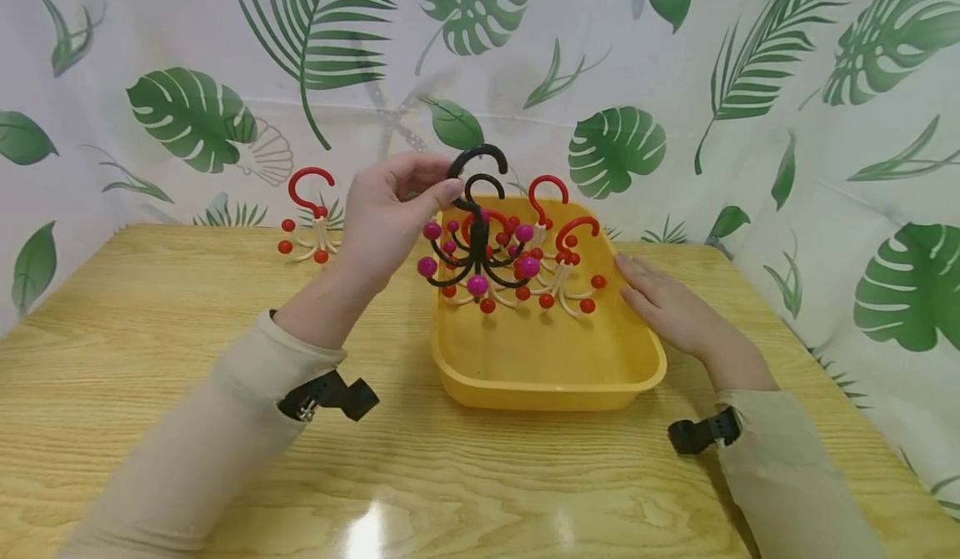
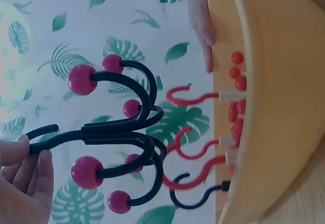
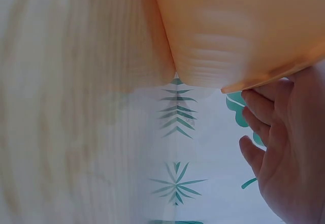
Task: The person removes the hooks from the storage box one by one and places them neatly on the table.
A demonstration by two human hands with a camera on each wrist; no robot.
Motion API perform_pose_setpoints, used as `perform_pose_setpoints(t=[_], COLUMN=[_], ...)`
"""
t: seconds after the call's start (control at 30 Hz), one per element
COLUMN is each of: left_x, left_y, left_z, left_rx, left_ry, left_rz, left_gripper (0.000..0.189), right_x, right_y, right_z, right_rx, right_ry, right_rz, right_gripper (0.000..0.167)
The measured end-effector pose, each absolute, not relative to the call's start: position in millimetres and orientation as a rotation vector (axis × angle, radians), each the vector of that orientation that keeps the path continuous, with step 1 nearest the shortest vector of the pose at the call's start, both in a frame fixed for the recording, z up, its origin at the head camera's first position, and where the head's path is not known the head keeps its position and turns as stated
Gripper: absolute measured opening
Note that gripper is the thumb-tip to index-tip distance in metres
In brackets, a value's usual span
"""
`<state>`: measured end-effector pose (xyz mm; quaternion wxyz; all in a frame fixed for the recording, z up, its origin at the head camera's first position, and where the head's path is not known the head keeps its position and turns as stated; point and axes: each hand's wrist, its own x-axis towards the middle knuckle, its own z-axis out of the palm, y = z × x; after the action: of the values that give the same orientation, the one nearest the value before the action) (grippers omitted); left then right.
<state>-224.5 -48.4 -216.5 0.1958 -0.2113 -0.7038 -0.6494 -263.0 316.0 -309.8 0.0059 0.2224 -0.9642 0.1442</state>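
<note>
My left hand (image 1: pixel 386 222) pinches a black hanging hook (image 1: pixel 480 238) by its curved top, between thumb and fingers. Several curved prongs tipped with magenta balls spread from its lower end. It hangs upright over the back left of a yellow plastic basin (image 1: pixel 547 394). In the left wrist view the same hand (image 2: pixel 25 176) grips the hook's neck. My right hand (image 1: pixel 678 313) rests against the basin's right rim with fingers extended. From the right wrist view, its fingers (image 3: pixel 264 107) touch the rim from outside.
Inside the basin stand several red-topped hooks (image 1: pixel 579 224) with white prongs and red balls, plus another black hook (image 1: pixel 483 182). One more red-topped hook (image 1: pixel 307 186) stands on the wooden table (image 1: pixel 187 309), left of the basin. A leaf-patterned cloth (image 1: pixel 525 34) hangs behind.
</note>
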Motion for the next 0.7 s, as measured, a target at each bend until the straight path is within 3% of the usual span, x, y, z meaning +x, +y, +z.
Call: perform_pose_setpoints(t=[0.7], left_x=[-275], left_y=[-105], left_z=[-231], left_rx=[-0.122], left_ry=[-1.928], left_rz=[-1.757], left_gripper=[0.022], right_x=[-261], right_y=[316], right_z=[-309], right_rx=[0.656], right_ry=[-3.072], right_rz=[0.475], right_gripper=[0.059])
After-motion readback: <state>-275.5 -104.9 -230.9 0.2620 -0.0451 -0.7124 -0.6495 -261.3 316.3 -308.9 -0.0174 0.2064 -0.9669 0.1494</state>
